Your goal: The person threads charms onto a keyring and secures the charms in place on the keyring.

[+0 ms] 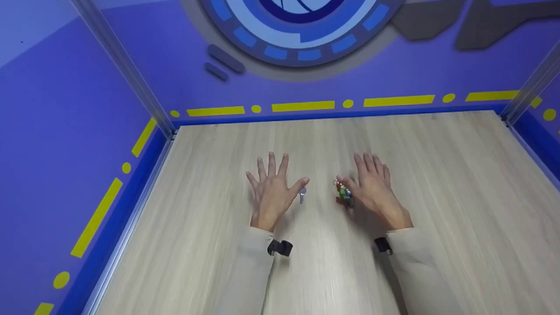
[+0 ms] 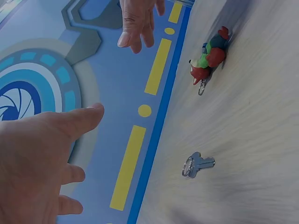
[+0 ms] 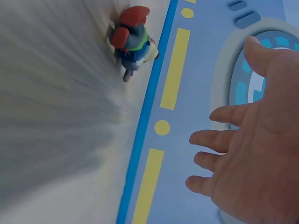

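Observation:
My left hand (image 1: 272, 194) hovers over the table with its fingers spread and nothing in them. A small silver key (image 2: 198, 164) with a split ring lies on the table just right of its thumb. My right hand (image 1: 374, 190) is also held above the table, fingers extended and holding nothing. Below its thumb lies a fox figurine keychain (image 2: 210, 53), red with green and blue clothes and a small metal ring at its head. In the head view the right thumb partly hides the figurine. Key and keychain lie apart from each other.
The pale wood-grain table (image 1: 210, 210) is bounded by a blue-purple back wall (image 1: 144, 48) with yellow dashes and a round emblem. Metal posts (image 1: 127, 70) stand at the corners. Dark wrist devices (image 1: 280, 248) sit at both cuffs.

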Demonstrator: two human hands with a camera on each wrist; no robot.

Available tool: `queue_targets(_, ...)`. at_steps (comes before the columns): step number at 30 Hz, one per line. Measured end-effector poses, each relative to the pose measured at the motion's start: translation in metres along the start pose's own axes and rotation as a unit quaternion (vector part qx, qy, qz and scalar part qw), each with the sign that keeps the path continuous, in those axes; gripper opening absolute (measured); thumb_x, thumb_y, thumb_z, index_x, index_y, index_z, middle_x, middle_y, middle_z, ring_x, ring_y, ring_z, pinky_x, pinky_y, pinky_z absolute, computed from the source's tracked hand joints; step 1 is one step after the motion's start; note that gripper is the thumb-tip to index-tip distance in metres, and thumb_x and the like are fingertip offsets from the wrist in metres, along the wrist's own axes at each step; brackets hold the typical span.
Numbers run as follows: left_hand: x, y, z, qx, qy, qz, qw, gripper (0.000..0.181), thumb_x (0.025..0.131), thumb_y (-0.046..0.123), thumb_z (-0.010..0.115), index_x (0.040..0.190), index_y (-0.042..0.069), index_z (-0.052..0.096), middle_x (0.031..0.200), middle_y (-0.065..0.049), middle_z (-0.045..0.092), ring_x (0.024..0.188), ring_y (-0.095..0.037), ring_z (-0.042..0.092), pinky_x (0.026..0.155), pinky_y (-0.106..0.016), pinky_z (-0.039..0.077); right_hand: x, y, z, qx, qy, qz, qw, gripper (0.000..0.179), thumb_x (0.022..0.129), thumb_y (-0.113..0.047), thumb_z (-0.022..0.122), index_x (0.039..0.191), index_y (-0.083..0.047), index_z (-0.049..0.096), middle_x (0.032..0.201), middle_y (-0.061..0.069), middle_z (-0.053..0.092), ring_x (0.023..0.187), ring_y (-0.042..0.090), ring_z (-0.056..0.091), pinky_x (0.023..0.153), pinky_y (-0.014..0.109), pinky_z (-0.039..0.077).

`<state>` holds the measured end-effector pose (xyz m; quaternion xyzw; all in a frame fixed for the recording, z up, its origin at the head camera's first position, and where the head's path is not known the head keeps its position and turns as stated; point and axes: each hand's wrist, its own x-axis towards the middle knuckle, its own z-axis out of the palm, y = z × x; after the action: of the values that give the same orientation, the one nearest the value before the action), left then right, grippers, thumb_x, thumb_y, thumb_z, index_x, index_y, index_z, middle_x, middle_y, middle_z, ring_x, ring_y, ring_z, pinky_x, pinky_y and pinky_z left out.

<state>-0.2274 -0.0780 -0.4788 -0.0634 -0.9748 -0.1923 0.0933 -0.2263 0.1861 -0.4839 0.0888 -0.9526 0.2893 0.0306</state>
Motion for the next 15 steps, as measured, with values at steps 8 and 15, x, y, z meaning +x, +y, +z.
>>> queue_targets(8, 0.0, 0.002, 0.009, -0.022, 0.015, 0.009, 0.9996, 0.087, 0.098, 0.069, 0.062, 0.165, 0.018, 0.041, 0.171, -0.02, 0.028, 0.159, -0.048, 0.013, 0.118, -0.08, 0.005, -0.002, 0.003, 0.008, 0.035, 0.01, 0.01, 0.9993, 0.083, 0.108, -0.043, 0.062, 0.163, 0.009, 0.026, 0.167, 0.036, 0.02, 0.157, 0.053, 0.008, 0.124, 0.068, 0.003)
queue_targets(15, -0.003, 0.002, 0.019, -0.042, 0.02, 0.009, 0.9989, 0.084, 0.098, 0.063, 0.067, 0.163, 0.017, 0.044, 0.17, -0.02, 0.031, 0.158, -0.048, 0.016, 0.118, -0.08, 0.006, -0.003, 0.004, 0.015, 0.044, 0.011, 0.013, 0.9989, 0.08, 0.109, -0.038, 0.062, 0.161, 0.011, 0.026, 0.165, 0.039, 0.023, 0.155, 0.054, 0.011, 0.125, 0.065, 0.004)
